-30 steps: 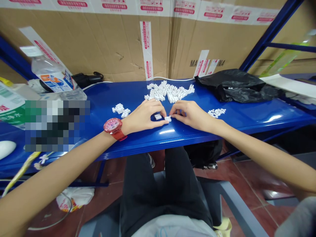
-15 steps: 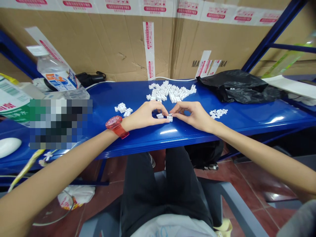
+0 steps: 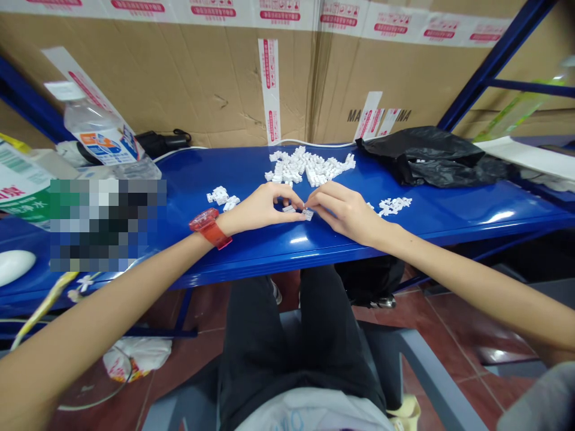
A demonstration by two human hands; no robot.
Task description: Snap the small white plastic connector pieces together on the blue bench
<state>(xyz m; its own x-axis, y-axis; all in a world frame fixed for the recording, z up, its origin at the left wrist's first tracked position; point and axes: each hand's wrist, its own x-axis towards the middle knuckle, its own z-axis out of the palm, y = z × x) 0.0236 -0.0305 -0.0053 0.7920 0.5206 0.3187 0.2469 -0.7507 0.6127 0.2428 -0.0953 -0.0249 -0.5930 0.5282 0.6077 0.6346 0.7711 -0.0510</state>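
Observation:
Between the thumb and fingers of my left hand [image 3: 269, 206] is a small white plastic piece [image 3: 308, 214], pinched just above the blue table. My right hand [image 3: 344, 211] is closed, its fingertips gathered at the upper edge of that piece; anything tiny between them is too small to make out. Another white piece [image 3: 288, 209] lies behind the left thumb, partly hidden. A large heap of white plastic pieces [image 3: 294, 166] sits beyond both hands. A small cluster [image 3: 220, 196] lies left of my left hand, and smaller white bits [image 3: 395, 206] lie right of my right hand.
The blue table [image 3: 251, 242] backs onto a cardboard box [image 3: 202, 84]. A plastic bottle [image 3: 101, 134] and a white mouse-shaped object [image 3: 15, 267] stand at the left, beside a blurred-out area. A black plastic bag [image 3: 431, 157] lies at the back right.
My right hand has turned over the piece, its fingers now bunched together and its thumb tucked underneath. My left hand keeps its pinch in nearly the same spot. The view has shifted slightly.

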